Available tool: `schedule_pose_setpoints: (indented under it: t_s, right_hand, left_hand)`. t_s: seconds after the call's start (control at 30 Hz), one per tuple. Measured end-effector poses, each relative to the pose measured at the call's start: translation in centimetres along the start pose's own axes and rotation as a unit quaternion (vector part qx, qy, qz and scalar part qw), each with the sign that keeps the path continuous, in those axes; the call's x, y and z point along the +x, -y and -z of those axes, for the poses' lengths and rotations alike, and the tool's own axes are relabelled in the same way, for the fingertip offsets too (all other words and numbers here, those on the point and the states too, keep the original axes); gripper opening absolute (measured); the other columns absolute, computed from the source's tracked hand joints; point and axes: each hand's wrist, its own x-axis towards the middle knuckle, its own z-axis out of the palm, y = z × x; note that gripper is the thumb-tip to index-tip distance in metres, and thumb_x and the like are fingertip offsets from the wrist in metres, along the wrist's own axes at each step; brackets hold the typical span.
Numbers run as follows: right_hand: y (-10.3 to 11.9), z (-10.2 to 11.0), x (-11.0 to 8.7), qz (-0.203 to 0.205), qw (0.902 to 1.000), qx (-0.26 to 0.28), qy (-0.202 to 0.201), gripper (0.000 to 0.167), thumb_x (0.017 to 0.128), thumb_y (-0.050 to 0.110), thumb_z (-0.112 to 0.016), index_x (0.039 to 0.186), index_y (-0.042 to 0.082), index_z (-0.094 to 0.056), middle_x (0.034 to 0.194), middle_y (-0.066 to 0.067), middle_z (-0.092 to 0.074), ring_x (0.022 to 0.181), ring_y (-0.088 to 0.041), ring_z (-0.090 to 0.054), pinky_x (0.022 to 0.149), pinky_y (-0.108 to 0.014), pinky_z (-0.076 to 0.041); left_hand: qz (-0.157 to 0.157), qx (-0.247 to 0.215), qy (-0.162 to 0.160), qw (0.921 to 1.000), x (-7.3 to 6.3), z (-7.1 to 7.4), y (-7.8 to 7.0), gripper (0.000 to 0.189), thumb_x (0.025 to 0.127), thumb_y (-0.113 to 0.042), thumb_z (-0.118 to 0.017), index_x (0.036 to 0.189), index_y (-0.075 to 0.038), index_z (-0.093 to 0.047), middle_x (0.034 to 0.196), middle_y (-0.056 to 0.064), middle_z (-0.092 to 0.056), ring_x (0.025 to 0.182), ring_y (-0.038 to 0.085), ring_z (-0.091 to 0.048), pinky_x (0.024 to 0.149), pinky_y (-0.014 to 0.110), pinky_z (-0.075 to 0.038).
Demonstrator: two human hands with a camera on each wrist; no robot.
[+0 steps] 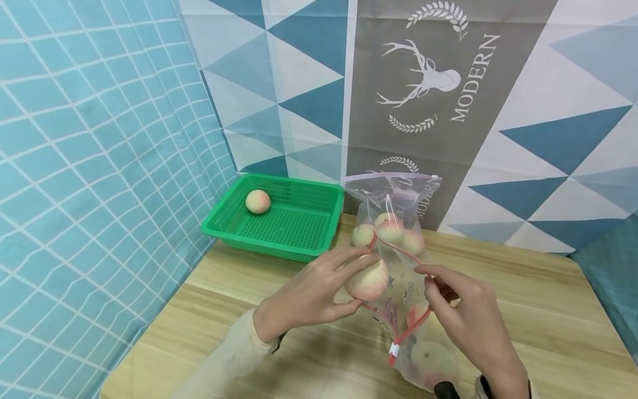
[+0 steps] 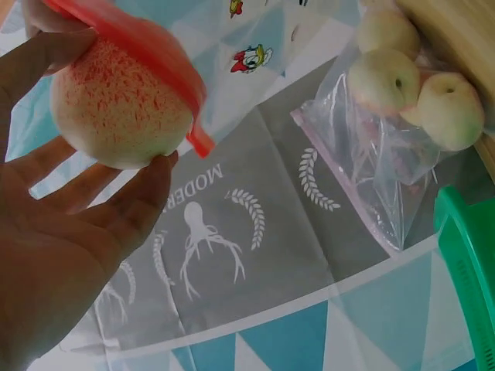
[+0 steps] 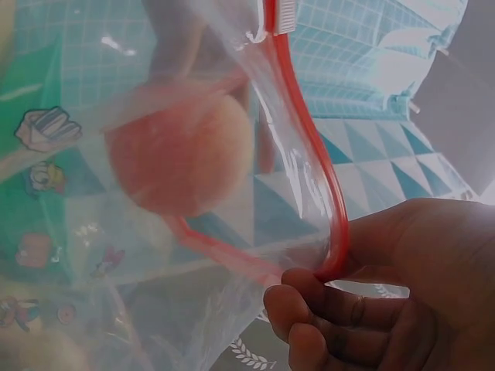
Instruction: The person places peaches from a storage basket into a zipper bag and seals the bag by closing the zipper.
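Observation:
My left hand [image 1: 319, 291] grips a pale peach [image 1: 369, 281] with a pink blush, right at the mouth of a clear zip bag [image 1: 406, 293] with a red zip edge. In the left wrist view the red zip edge [image 2: 147, 46] crosses over the peach. My right hand [image 1: 466, 313] pinches the bag's rim on the other side, and the mouth is spread apart between both hands. A white slider [image 1: 394, 349] sits at the near corner of the red edge. Another peach [image 1: 432, 357] shows through the plastic low in this bag.
Behind, a second clear bag [image 1: 369, 194] with a pale purple zip holds several peaches [image 1: 390, 230] on the wooden table [image 1: 523, 288]. A green basket [image 1: 271, 247] at the back left contains one peach [image 1: 258, 201]. Patterned cloth walls [image 1: 309, 105] border the table.

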Motion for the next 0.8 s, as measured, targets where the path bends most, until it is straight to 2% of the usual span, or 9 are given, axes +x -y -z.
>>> schedule_pose_setpoints:
  t_s: [0.2,0.37,0.63,0.8]
  right_hand:
    - [-0.1,0.3,0.0,-0.004,1.0000,0.000,0.004,0.033,0.086,-0.011,-0.064,0.105,0.013,-0.075,0.076,0.011,-0.063,0.061,0.000,-0.058,0.061,-0.010,-0.049]
    - [-0.2,0.8,-0.1,-0.018,0.9998,-0.010,0.003,0.032,0.086,-0.009,-0.066,0.106,0.015,-0.075,0.077,0.010,-0.064,0.061,-0.001,-0.058,0.062,-0.009,-0.048]
    - [-0.2,0.9,-0.2,-0.017,0.9998,-0.012,0.001,0.031,0.087,-0.008,-0.065,0.103,0.015,-0.076,0.077,0.011,-0.066,0.060,0.000,-0.057,0.060,-0.009,-0.048]
    - [-0.2,0.8,-0.2,-0.017,0.9997,-0.013,0.004,0.033,0.087,-0.008,-0.065,0.104,0.018,-0.076,0.078,0.012,-0.067,0.061,0.000,-0.058,0.060,-0.009,-0.048]
  left_hand:
    - [0.011,0.030,0.022,0.9993,-0.4,-0.4,0.0,0.073,0.080,-0.031,-0.080,0.143,-0.010,-0.049,0.141,0.006,-0.054,0.130,0.019,-0.050,0.099,0.041,-0.048]
    - [0.021,0.028,0.045,0.9984,-0.7,-0.5,0.0,0.066,0.080,-0.033,-0.082,0.136,-0.011,-0.054,0.139,0.006,-0.055,0.130,0.020,-0.050,0.096,0.041,-0.048]
    - [0.027,0.033,0.099,0.9942,-1.1,-0.4,-0.2,0.064,0.081,-0.030,-0.081,0.137,-0.015,-0.056,0.148,0.007,-0.049,0.133,0.023,-0.047,0.101,0.045,-0.044]
    - [0.039,0.027,0.135,0.9898,-1.1,-0.5,-0.5,0.065,0.082,-0.030,-0.081,0.138,-0.015,-0.054,0.145,0.007,-0.051,0.131,0.022,-0.051,0.103,0.042,-0.046]
